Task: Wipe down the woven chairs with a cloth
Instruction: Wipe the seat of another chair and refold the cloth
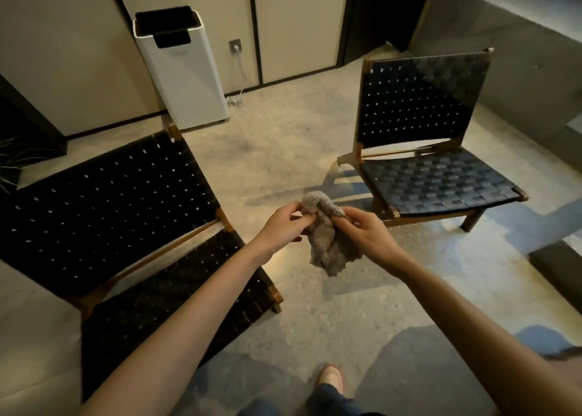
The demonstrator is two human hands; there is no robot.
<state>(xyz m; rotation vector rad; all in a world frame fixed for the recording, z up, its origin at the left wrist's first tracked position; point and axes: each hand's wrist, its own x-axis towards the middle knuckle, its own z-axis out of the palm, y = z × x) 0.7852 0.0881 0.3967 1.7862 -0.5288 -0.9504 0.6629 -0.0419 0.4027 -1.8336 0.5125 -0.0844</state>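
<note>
Step in hand, by my read: prepping the cloth (327, 242), not wiping yet, since neither chair is being touched. Left hand (282, 223) is pinching the cloth's top edge w/ thumb & fingertips. Right hand (367, 231) is gripping the other side of the bunched top, fingers curled round it. Cloth is hanging in mid-air over the floor (283, 151), btwn the two woven chairs & apart from both. Its long axis is running approx. top-to-bottom in the view: bunched end up at the hands, loose ragged end drooping toward the person. Left chair (110, 207) is sitting nearer, beside the left forearm; right chair (434, 179) is standing further off. Next move prob. calls for folding the cloth into a flat pad, one hand taking it, then stepping to a chair & pressing along the woven straps.
</note>
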